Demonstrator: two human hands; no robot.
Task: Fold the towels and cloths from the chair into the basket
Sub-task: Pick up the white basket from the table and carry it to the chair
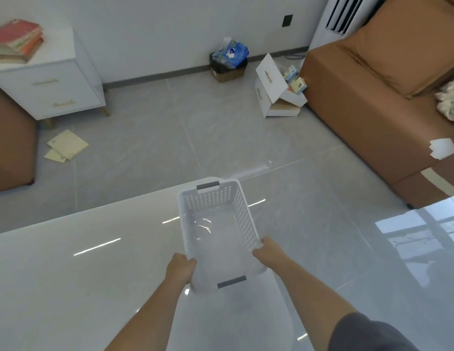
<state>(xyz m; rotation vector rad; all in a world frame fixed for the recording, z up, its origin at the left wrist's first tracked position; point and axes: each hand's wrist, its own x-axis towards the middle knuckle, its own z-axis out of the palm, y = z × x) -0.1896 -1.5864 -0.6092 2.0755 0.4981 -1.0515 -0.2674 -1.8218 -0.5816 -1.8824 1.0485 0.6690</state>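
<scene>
A white perforated plastic basket (242, 206) with grey handles sits on a glossy white table (81, 262), with nothing inside it. My left hand (181, 267) grips its left rim near the close corner. My right hand (269, 249) grips the right rim. On the brown couch (367, 102) at the right lies a crumpled light cloth (450, 102), cut off by the frame's edge, and a small white cloth (442, 148) lies on the couch's front edge.
A white drawer cabinet (51, 84) with books (17, 40) stands at the far left. Papers (66, 146) lie on the grey tiled floor. A full bin (228, 62) and an overturned white drawer unit (276, 89) sit by the far wall.
</scene>
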